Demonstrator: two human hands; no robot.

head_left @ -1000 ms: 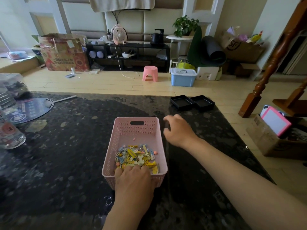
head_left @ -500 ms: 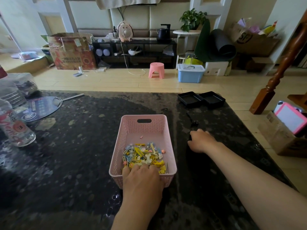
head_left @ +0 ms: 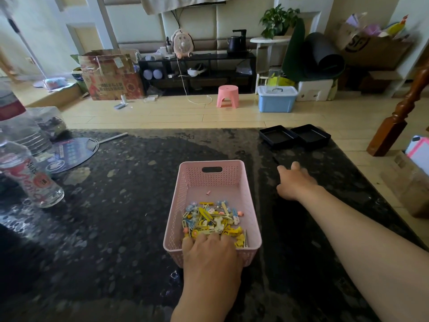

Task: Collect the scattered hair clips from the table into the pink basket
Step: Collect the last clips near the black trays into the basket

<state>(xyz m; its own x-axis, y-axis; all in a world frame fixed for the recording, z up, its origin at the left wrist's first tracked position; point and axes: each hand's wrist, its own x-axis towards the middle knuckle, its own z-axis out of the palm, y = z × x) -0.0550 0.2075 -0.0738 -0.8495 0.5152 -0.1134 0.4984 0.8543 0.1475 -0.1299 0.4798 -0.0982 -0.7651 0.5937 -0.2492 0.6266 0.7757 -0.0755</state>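
Hair clips (head_left: 213, 220) heaped in pink basket (head_left: 251, 205), left hand (head_left: 210, 254) curled over its near rim; right hand's (head_left: 296, 182) grip unclear.

Left hand (head_left: 210, 256) is gripping the pink basket (head_left: 176, 219) full of hair clips (head_left: 213, 219), right hand (head_left: 296, 183) is resting palm-down on the tabletop (head_left: 116, 217).

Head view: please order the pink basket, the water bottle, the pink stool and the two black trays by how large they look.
1. pink basket
2. water bottle
3. two black trays together
4. pink stool, though it stands much farther away.
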